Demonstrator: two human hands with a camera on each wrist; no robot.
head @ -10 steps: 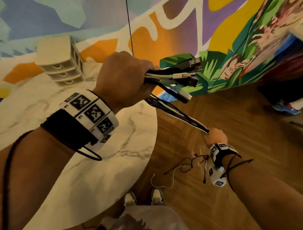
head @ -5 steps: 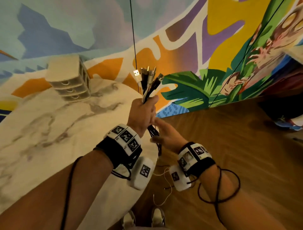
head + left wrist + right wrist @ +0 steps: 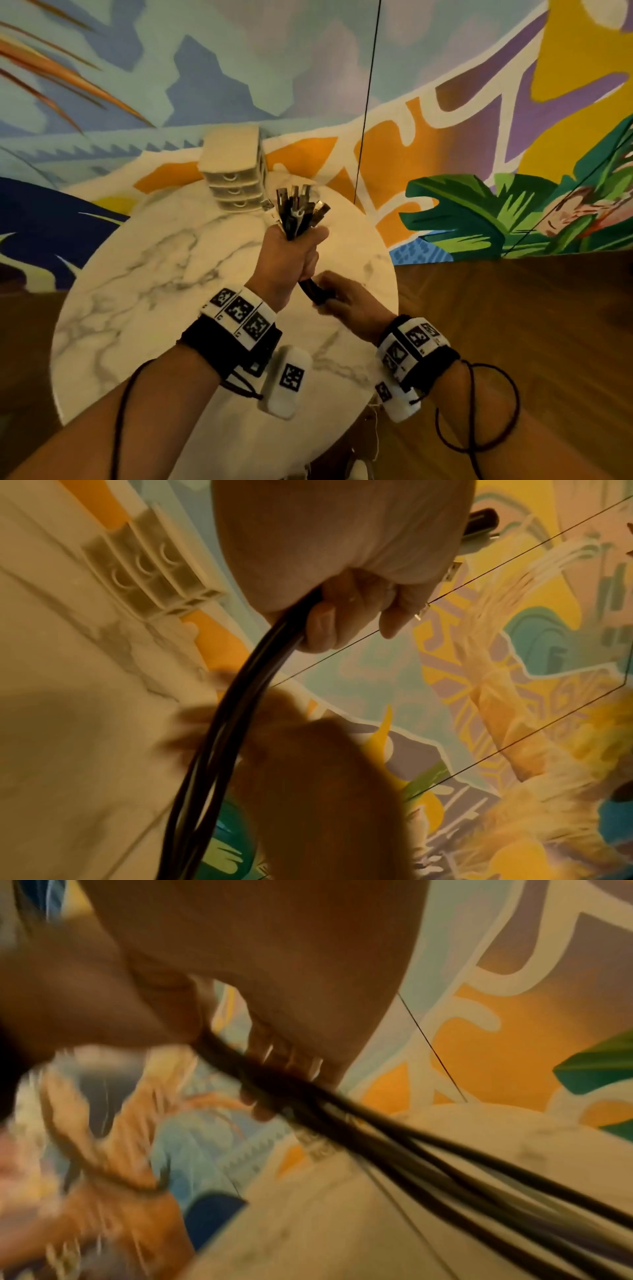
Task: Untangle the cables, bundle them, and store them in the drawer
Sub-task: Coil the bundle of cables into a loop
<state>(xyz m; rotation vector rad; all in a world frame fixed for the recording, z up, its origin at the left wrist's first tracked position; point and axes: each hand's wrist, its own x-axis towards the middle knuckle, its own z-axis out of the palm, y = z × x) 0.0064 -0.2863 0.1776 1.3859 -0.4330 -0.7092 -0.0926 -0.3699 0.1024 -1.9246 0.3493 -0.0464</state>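
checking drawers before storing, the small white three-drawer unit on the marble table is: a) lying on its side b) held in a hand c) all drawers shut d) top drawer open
c: the small white three-drawer unit stands upright on the round marble table, all three fronts flush.

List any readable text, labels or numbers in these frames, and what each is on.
No readable words or brand names in any view.
Black-and-white square marker codes on the white band of the left wrist: patterns only; tiny characters beneath are too small to read.
Same on the white band of the right wrist: unreadable.
White three-drawer plastic organiser: no label visible.
Painted wall mural: shapes, no lettering.
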